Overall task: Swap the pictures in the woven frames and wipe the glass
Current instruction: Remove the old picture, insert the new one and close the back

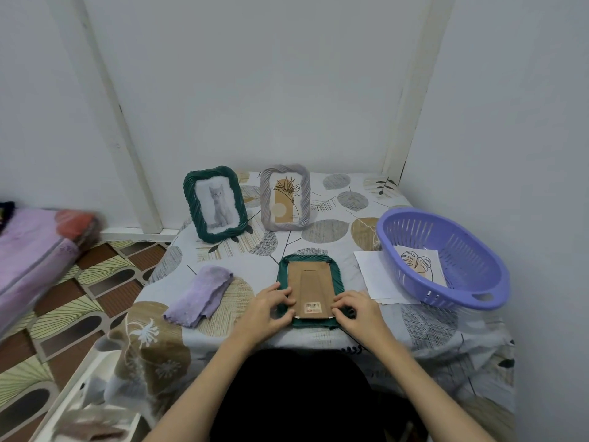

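Item, lower centre of the frame: a green woven frame (307, 290) laid face down on the tabletop (334, 218), its brown cardboard backing (310, 288) uppermost with a folded stand flap along the middle. A small barcode sticker (312, 307) with a red band is fixed near the backing's near edge; its print is too small to be read. The left hand (271, 309) is set on the frame's left edge, fingers curled, fingertips on the backing's left margin; the right hand (355, 309) is set likewise on the right edge, fingers bent, tips pressed at the backing's right margin. Whether either hand truly grips the frame cannot be told. Item, upper centre-left: a second green woven frame (215, 204) stood upright, a grey kitten picture shown in it. Item, just right of it: a grey-lilac woven frame (285, 197) stood upright, a line-drawn plant print on a tan arch shown in it. Item, left of the hands: a lilac cloth (199, 295), folded, laid on the tabletop. Item, right of the frame: a purple slotted basket (478, 282), a leaf line-drawing print (417, 261) lying inside; white paper sheets (379, 279) are partly tucked beneath it. The tabletop is covered by a leaf-patterned cloth.
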Available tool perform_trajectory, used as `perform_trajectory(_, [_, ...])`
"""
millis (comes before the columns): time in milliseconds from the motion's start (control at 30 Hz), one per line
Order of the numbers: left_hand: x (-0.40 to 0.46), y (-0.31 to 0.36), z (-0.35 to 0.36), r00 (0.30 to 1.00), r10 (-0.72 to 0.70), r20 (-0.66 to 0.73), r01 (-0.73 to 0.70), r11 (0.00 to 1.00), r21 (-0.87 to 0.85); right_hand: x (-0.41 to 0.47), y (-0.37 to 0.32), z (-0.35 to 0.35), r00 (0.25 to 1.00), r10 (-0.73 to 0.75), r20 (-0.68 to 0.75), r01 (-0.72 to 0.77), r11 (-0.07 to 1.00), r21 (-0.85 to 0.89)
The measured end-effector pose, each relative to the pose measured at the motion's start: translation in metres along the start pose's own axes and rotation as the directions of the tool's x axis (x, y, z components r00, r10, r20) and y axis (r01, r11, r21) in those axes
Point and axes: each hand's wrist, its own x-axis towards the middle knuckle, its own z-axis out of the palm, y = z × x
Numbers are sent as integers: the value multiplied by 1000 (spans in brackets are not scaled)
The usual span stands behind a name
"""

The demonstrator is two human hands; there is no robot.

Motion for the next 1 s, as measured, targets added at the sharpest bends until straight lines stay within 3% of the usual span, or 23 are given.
perform_trajectory(200, [7, 15, -2, 980, -196, 41, 197, 980, -17, -1, -6, 3, 997, 72, 9, -72, 995, 70])
perform_trajectory(267, [12, 24, -3, 946, -322, 24, 319, 920, -228, 0, -13, 2, 992, 127, 23, -128, 985, 114])
perform_trajectory(333, [18, 37, -10, 880, -475, -12, 391, 740, -547, 2, -24, -3, 980, 185, 69, -186, 982, 20])
perform_trajectory(400, [26, 45, -19, 821, -570, 33, 374, 494, -785, 1, -42, -8, 983, 157, 97, -131, 964, -232])
perform_trajectory(467, [31, 53, -29, 833, -543, 106, 302, 286, -909, 0, -63, -8, 995, 35, 94, 0, 939, -345])
perform_trajectory(533, [34, 62, -37, 874, -461, 151, 266, 196, -944, 2, -76, -8, 995, -83, 63, 100, 927, -362])
perform_trajectory(633, [37, 67, -37, 897, -408, 168, 277, 225, -934, 13, -82, -17, 997, -57, -58, 40, 963, -265])
perform_trajectory(700, [38, 65, -33, 879, -446, 166, 353, 378, -856, 19, -83, -27, 986, 56, -157, -53, 998, 23])
perform_trajectory(767, [35, 61, -25, 859, -466, 213, 445, 473, -761, 25, -81, -33, 949, 247, -195, -153, 904, 400])
perform_trajectory(833, [31, 57, -17, 843, -451, 294, 489, 417, -766, 28, -74, -30, 902, 420, -97, -260, 709, 656])
perform_trajectory(900, [28, 52, -11, 842, -467, 269, 467, 382, -797, 27, -65, -21, 864, 503, 30, -365, 583, 726])
perform_trajectory(1000, [25, 35, -10, 869, -483, 107, 450, 681, -577, 15, -53, -13, 853, 499, 152, -457, 573, 680])
